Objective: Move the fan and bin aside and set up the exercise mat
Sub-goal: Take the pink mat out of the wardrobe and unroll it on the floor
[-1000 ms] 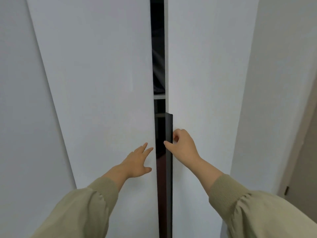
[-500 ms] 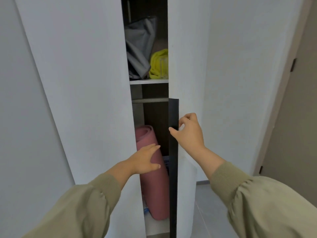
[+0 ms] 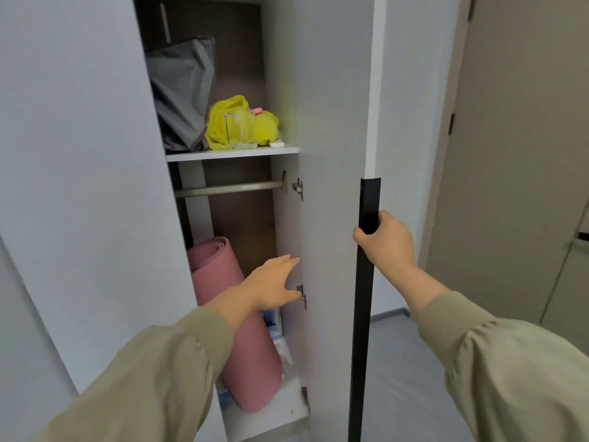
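A rolled pink exercise mat (image 3: 223, 282) stands upright and leaning in the lower part of an open white wardrobe. My left hand (image 3: 274, 282) reaches into the opening in front of the mat, fingers straight, holding nothing. My right hand (image 3: 384, 240) grips the black handle strip (image 3: 366, 202) on the edge of the right wardrobe door (image 3: 334, 122), which stands swung wide open. No fan or bin is in view.
On the wardrobe shelf (image 3: 232, 152) sit a grey bag (image 3: 181, 90) and a yellow cloth (image 3: 239, 122). A metal rail (image 3: 229, 188) runs below it. Small items lie beside the mat's base. The left door (image 3: 79, 154) stands open. Grey floor (image 3: 398, 362) lies right.
The right door has swung from nearly closed to wide open under my right hand. My left hand moved from the left door into the opening. The mat came into view.
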A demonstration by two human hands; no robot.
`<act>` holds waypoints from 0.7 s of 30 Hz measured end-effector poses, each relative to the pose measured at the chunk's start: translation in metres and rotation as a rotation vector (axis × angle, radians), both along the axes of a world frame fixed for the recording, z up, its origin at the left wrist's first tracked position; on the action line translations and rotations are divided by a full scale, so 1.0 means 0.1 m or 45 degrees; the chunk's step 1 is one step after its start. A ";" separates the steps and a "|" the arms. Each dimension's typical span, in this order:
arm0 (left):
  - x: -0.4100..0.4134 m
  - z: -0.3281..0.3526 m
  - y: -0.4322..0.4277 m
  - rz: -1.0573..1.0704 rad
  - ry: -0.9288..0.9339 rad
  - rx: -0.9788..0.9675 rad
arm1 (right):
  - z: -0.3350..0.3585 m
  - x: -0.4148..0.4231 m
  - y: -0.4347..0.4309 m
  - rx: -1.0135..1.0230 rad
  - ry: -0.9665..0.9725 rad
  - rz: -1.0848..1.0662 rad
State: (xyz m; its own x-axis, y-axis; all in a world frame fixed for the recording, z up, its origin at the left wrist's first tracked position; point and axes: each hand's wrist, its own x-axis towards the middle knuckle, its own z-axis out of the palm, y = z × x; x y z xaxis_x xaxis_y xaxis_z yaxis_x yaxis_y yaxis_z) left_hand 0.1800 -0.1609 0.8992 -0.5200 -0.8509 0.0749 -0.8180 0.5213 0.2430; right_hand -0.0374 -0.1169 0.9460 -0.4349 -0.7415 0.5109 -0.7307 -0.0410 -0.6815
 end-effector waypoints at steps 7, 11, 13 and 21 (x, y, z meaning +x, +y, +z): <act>-0.47 -0.04 -0.02 -0.082 0.008 0.007 | -0.03 -0.08 -0.04 0.126 0.165 -0.004; -0.42 -0.12 -0.06 -0.072 -0.018 0.012 | -0.11 -0.01 0.01 0.343 0.388 -0.187; -0.34 -0.16 -0.08 -0.051 -0.014 0.027 | -0.20 -0.04 0.06 0.545 0.463 -0.217; 0.16 -0.59 -0.16 0.066 -0.044 0.046 | -0.66 0.34 0.05 0.894 0.604 0.063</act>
